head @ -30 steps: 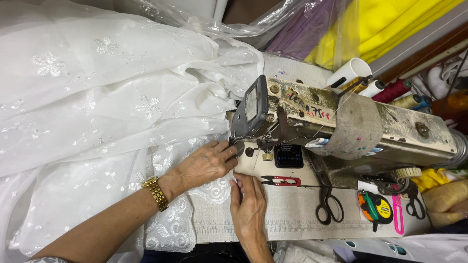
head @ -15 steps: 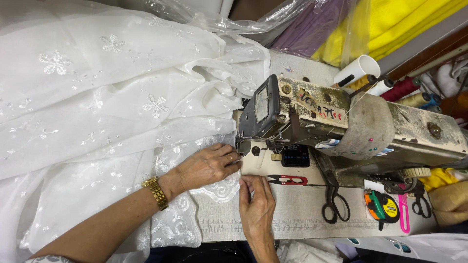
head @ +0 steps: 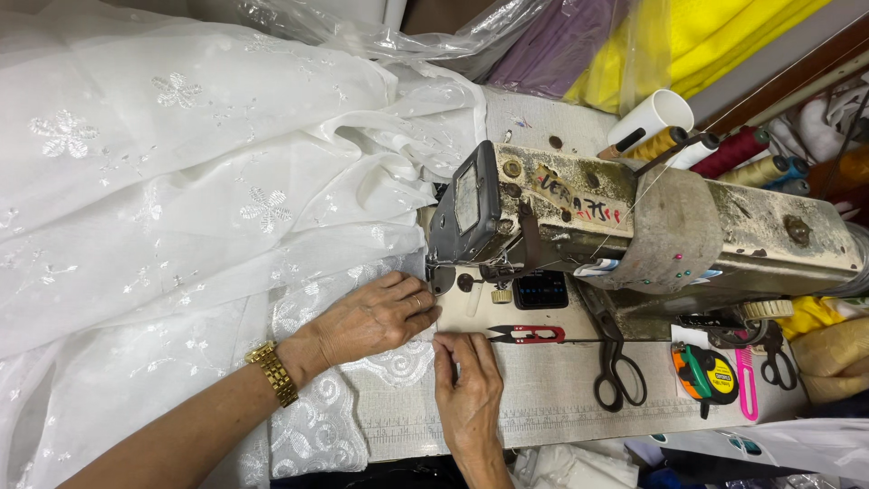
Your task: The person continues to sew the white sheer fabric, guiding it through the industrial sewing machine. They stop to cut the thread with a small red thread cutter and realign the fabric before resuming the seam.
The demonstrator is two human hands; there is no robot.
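Stacked along the back of the table (head: 543, 398), yellow and purple cloth sits under clear plastic, and thread spools (head: 760, 167) crowd the far right corner. From the head camera, looking down: white embroidered fabric (head: 181, 208) spills in a big heap across the left side and runs right up to the sewing machine (head: 634, 226). My left hand (head: 376, 319) lies flat on the lace edge of that fabric, fingers together and pressing it down just beside the needle area, a gold watch (head: 273, 373) on the wrist. My right hand (head: 468, 389) is close below it, fingertips (head: 444, 342) pinched on the fabric's edge right at the front of the machine. Red thread snips (head: 525, 335) lie just past my right fingertips. Black scissors (head: 615, 362) lie further right, then a tape measure (head: 708, 373) and a pink comb (head: 745, 385).
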